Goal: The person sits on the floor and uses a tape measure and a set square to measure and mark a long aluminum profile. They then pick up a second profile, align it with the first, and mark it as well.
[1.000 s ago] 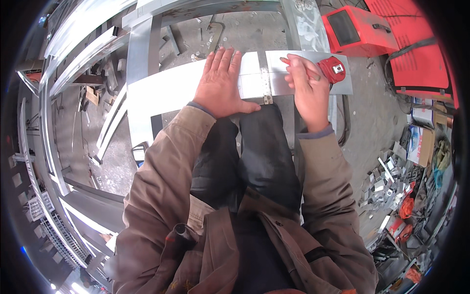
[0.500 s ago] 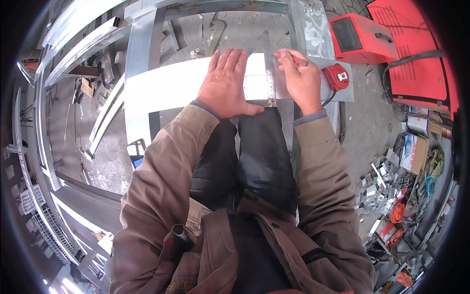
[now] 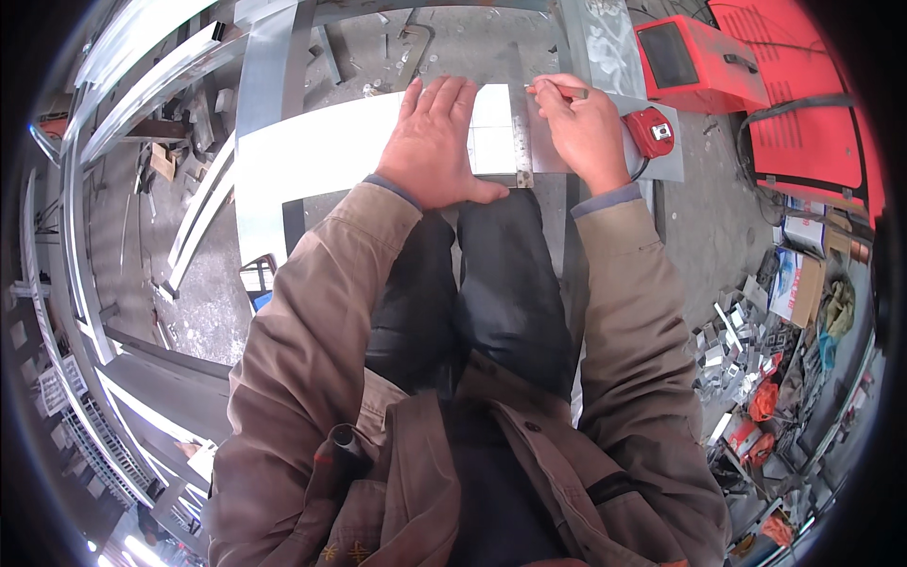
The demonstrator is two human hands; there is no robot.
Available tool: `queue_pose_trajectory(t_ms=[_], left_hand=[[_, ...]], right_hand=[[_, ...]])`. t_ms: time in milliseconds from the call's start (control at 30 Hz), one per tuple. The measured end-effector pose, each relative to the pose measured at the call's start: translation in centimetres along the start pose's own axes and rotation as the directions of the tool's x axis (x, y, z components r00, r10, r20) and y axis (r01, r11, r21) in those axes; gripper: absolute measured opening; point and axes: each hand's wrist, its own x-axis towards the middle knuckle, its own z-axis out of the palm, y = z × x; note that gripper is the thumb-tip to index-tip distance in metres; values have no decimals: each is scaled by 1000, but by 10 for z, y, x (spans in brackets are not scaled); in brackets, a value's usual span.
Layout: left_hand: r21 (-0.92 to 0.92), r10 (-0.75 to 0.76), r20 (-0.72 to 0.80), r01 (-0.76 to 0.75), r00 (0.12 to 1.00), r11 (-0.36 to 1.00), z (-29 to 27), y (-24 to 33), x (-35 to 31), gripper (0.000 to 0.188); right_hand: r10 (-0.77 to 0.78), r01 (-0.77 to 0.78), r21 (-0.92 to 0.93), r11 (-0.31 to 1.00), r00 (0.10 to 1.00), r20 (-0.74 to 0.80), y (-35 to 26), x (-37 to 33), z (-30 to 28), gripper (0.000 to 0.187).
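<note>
Nearest to the camera are the person's brown jacket sleeves (image 3: 312, 312) and dark trousers (image 3: 472, 293), knees just under the work.

Above the knees lies the wide, flat, shiny grey sheet-metal strip (image 3: 321, 156), running left to right across a metal frame; no desk is visible, only concrete floor (image 3: 718, 227) under it.

The left hand (image 3: 436, 142) lies flat on the strip, fingers spread a bit, palm pressed down, thumb at the near edge. It seems to pin both the strip & the narrow steel ruler (image 3: 518, 142) that stands across the strip, just right of the hand.

The right hand (image 3: 584, 132) is closed in a pinch on a thin pencil-like marking tool (image 3: 557, 92), tip at the far end of the ruler, approx. at the far edge of the strip.

Just right of this hand, touching the wrist area, rests a red tape measure (image 3: 652, 132) on the strip.

Further right, on the floor, stands a red box-shaped machine (image 3: 699, 61).

Progress, as I judge: the measuring is prob. done, ruler is set, and the line is only starting, since the tip is at the far end. I cannot tell if any mark is already drawn. Left to do: pull the line along the ruler to the near edge.
</note>
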Motion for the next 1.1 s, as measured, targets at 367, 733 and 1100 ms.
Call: queue_pose_trajectory(t_ms=[367,733,1100], left_hand=[[28,2,7,-2,1000,1000,-3,1,0,133],[58,19,3,-19,1000,998,-1,-1,-1,135],[37,-3,25,2,1000,999,-1,2,0,136]], right_hand=[[-26,25,11,1000,995,93,-5,-81,-24,23],[211,-200,326,924,978,3,6,-113,-36,20],[72,-27,268,963,985,-158,18,-24,8,17]])
